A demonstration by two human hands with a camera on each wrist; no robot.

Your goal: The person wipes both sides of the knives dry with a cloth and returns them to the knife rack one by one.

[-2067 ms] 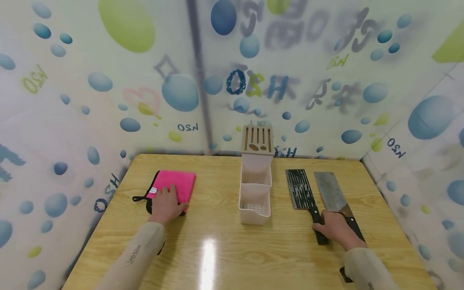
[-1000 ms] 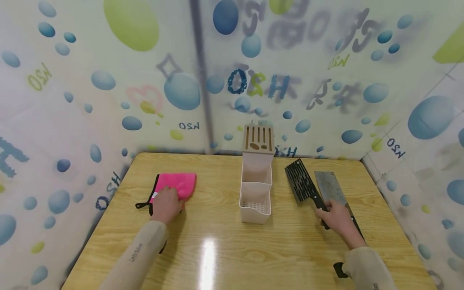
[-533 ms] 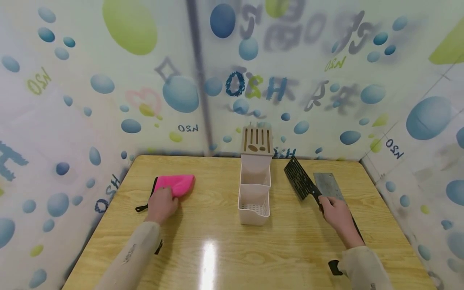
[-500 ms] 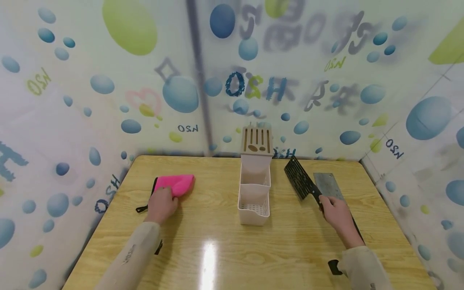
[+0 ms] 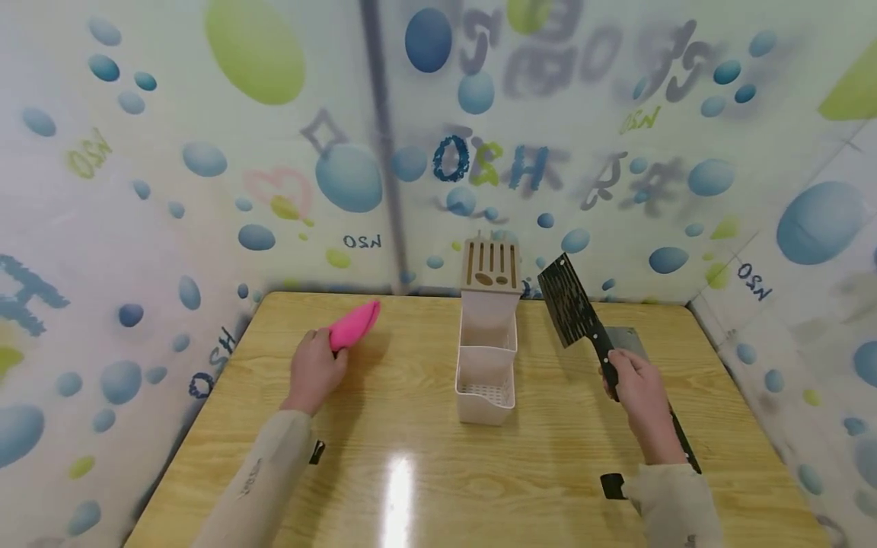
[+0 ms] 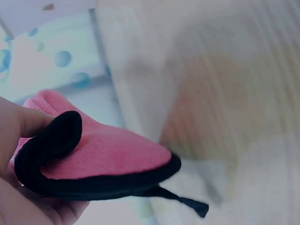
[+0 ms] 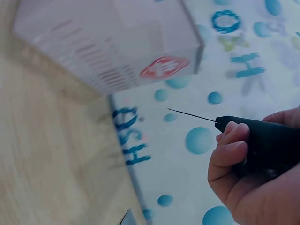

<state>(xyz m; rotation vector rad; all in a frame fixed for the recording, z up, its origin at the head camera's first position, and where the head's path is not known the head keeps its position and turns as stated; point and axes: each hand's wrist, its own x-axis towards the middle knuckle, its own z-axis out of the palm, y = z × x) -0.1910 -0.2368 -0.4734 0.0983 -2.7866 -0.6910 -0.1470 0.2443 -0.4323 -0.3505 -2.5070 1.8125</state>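
Note:
My left hand [image 5: 315,371] grips a pink cloth [image 5: 354,326] with black edging, folded up and raised off the table. In the left wrist view the cloth [image 6: 112,150] bends between thumb and fingers, and its black hanging loop sticks out. On the right, my right hand [image 5: 637,384] holds a cleaver by its black handle; the dark, streaked blade [image 5: 569,301] points up and away, above the table. From the right wrist the blade shows only as a thin edge, with curled fingers around the handle [image 6: 51,140].
A pale utensil holder [image 5: 486,365] with a slotted brown top stands at the back middle, between my hands. A second cleaver [image 5: 625,340] lies on the wooden table [image 5: 425,472], partly hidden by my right hand. Patterned walls close in the back and sides.
My left hand has gathered the flat pink cloth and lifted it. The right hand has raised the streaked cleaver off the table, blade tilting upward. The second cleaver stays put.

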